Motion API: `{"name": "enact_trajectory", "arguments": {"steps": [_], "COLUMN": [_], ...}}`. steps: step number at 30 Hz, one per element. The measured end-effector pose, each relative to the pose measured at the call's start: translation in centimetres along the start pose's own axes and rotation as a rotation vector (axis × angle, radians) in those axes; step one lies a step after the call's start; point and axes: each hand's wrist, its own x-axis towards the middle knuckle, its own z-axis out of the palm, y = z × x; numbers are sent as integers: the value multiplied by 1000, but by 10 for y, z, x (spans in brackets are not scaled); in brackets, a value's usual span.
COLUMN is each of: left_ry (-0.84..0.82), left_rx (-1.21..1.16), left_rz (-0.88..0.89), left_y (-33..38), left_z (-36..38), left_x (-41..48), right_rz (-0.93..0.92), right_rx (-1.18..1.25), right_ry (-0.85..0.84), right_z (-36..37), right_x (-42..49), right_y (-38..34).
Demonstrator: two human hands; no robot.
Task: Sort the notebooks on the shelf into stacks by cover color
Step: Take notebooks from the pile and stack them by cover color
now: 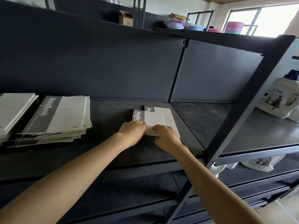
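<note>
A small stack of white notebooks with grey title bands [159, 118] lies on the dark shelf board [111, 113], near its right end. My left hand [131, 130] grips the stack's near-left corner. My right hand [166, 137] holds the near edge, fingers curled over the top cover. A taller, untidy stack of grey-banded notebooks [61, 117] sits at the left. Beside it, at the frame's left edge, lies another pile with plain white covers up [14, 109]; a sliver of green shows at its far corner.
A dark upright post [239, 107] slants down just right of my hands. Beyond it, white detergent jugs [278, 99] stand on the neighbouring shelf, with more on the level below. The top shelf holds a cardboard box [126, 18] and plastic bowls [177, 24].
</note>
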Motion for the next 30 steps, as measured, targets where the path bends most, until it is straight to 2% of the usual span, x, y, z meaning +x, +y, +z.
{"name": "enact_trajectory", "arguments": {"steps": [6, 11, 15, 26, 28, 30], "left_ry": [115, 208, 241, 289, 253, 159], "left_rx": [-176, -254, -275, -184, -169, -161], "left_rz": [-13, -26, -64, -234, -261, -282], "left_y": [-19, -58, -96, -187, -197, -203], "left_z": [-11, -39, -53, -51, -47, -40], "left_x": [-25, -58, -89, -143, -147, -151], "right_rz": [-103, -422, -493, -638, -627, -613], "right_rx": [153, 224, 228, 215, 220, 211], "right_ry": [122, 296, 355, 385, 349, 235], "right_z": [4, 7, 18, 58, 69, 78], "right_x": [9, 11, 23, 45, 51, 51], "right_y": [-23, -61, -102, -211, -219, -223]}}
